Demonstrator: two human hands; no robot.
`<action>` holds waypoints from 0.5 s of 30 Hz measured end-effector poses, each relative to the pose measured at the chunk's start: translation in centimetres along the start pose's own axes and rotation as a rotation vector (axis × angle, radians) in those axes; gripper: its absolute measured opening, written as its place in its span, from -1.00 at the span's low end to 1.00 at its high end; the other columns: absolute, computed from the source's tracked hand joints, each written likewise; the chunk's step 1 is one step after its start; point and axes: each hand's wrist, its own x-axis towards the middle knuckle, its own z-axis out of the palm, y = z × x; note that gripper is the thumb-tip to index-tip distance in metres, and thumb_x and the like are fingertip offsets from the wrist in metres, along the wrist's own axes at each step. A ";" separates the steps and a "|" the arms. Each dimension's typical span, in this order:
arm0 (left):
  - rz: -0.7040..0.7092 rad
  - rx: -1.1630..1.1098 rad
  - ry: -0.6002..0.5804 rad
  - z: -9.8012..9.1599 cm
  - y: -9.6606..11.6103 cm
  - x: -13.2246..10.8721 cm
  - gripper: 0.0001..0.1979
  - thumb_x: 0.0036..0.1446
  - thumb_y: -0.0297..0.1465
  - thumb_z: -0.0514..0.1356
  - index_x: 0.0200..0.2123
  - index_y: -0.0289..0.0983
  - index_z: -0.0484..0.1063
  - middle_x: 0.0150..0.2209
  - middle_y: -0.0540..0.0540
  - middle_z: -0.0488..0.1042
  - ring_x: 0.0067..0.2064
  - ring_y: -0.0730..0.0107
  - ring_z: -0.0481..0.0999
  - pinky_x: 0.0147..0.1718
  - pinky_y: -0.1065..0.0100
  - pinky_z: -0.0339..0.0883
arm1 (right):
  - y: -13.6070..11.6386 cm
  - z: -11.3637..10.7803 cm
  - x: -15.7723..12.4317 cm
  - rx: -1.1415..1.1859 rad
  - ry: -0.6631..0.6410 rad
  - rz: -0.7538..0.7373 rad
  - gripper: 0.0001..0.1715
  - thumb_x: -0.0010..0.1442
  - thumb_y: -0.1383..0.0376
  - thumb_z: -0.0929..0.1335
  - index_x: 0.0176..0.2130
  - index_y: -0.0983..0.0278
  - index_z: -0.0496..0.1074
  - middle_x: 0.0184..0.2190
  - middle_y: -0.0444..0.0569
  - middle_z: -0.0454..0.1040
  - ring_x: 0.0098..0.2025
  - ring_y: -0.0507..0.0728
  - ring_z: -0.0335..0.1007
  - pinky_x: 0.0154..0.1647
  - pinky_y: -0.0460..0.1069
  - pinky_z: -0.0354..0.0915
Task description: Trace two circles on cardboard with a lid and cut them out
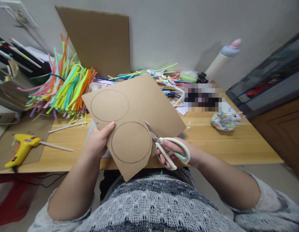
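Observation:
A sheet of brown cardboard (149,100) with two drawn circles is held over the table's front edge. My left hand (101,138) grips its left edge, thumb on top between the circles and the other fingers hidden beneath. In my right hand (170,153) is a pair of scissors (172,149) with pale green and white handles, fingers through the loops. Their blades lie at the right side of the nearer circle, where a cut runs along the outline from the lower right. The lower blade is hidden by the cardboard.
A yellow glue gun (24,148) with a glue stick lies at the left. Bundled colourful pipe cleaners (69,87) stand behind it, beside a pen holder (40,72). Another cardboard sheet (103,38) leans on the wall. A fuzzy multicoloured figure (225,120) sits at the right.

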 end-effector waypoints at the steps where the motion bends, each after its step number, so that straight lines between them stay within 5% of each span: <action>1: -0.004 0.001 -0.011 0.0 0.0 0.1 -0.55 -0.08 -0.38 0.32 -0.06 -0.30 0.44 -0.06 -0.16 0.50 -0.02 0.07 0.47 0.01 0.12 0.34 | 0.0 0.1 0.1 0.003 0.004 0.002 -0.41 0.11 -0.12 0.28 -0.35 0.39 0.37 -0.58 -0.02 0.44 -0.62 -0.01 0.38 -0.64 -0.14 0.31; 15: 0.012 -0.013 -0.022 -0.1 -0.7 0.6 -0.61 -0.07 -0.39 0.31 -0.10 -0.30 0.47 -0.10 -0.18 0.52 -0.06 0.07 0.50 -0.04 0.15 0.38 | 1.0 0.0 0.8 -0.182 0.209 -0.049 -0.61 0.08 0.04 0.37 -0.50 0.29 0.28 -0.76 -0.21 0.29 -0.79 -0.10 0.15 -0.83 -0.20 0.08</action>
